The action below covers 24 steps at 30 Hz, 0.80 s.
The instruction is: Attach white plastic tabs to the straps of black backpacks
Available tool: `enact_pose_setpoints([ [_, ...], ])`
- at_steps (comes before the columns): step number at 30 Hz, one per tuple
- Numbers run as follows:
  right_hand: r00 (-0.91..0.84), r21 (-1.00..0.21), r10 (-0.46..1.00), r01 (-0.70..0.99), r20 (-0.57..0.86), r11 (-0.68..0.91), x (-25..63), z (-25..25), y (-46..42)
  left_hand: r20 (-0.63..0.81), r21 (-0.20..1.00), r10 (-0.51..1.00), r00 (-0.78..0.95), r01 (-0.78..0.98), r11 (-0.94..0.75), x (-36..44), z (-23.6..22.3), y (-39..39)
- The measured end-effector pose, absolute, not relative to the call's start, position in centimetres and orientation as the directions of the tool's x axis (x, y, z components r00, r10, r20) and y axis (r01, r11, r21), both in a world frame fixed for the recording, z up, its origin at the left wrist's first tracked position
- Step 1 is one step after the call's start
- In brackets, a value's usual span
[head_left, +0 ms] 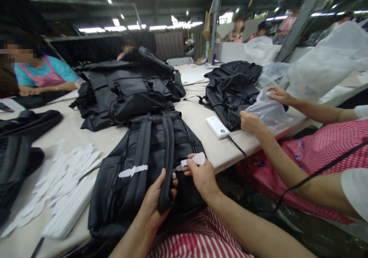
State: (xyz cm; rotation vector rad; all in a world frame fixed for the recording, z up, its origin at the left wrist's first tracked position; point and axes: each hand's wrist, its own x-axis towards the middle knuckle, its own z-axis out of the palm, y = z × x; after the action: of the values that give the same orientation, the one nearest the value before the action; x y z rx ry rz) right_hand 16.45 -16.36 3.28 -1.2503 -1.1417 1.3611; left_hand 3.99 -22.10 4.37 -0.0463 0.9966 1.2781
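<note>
A black backpack (149,147) lies in front of me with its shoulder straps facing up. My left hand (159,196) is closed round the lower part of the right-hand shoulder strap (167,150). Between the fingers of my right hand (201,175) is a white notched strip (199,158) with a rounded end; its narrow tip points toward that strap. A second white notched strip (133,170) lies across the other shoulder strap (143,143). Part of the held strip is hidden behind my fingers.
Loose white strips (63,177) and a bundled stack (70,208) lie at left. Black backpacks (135,85) are piled behind. A white power bank (217,127) with a cable sits at right, where a co-worker's hands (254,123) hold a clear plastic bag (268,110). Another person (46,72) works at far left.
</note>
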Motion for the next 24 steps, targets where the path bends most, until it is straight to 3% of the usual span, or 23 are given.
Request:
enact_pose_setpoints([
  [2, -0.007, -0.975, 0.987, -0.159, -0.159, -0.158, 16.6, 3.2, -16.0, -0.643, 0.494, 0.762, -0.078, -0.802, 0.335, 3.9, 4.5, -22.2],
  [4, -0.014, -0.976, 0.989, -0.162, -0.145, -0.145, 17.1, 3.3, -15.9, -0.648, 0.505, 0.755, -0.100, -0.798, 0.328, 3.9, 4.7, -22.3],
  [11, -0.128, -0.976, 0.992, 0.213, 0.007, 0.034, 19.9, 5.0, -15.7, -0.656, 0.563, 0.740, -0.145, -0.747, 0.353, 3.9, 4.3, -22.4],
  [18, -0.436, -0.754, 0.892, 0.546, 0.118, 0.366, 21.8, 8.7, -14.9, -0.662, 0.559, 0.736, -0.144, -0.750, 0.355, 3.5, 4.4, -22.5],
  [24, -0.673, -0.599, 0.726, 0.527, 0.139, 0.603, 21.6, 11.0, -15.0, -0.649, 0.565, 0.748, -0.137, -0.746, 0.353, 3.4, 4.4, -22.6],
])
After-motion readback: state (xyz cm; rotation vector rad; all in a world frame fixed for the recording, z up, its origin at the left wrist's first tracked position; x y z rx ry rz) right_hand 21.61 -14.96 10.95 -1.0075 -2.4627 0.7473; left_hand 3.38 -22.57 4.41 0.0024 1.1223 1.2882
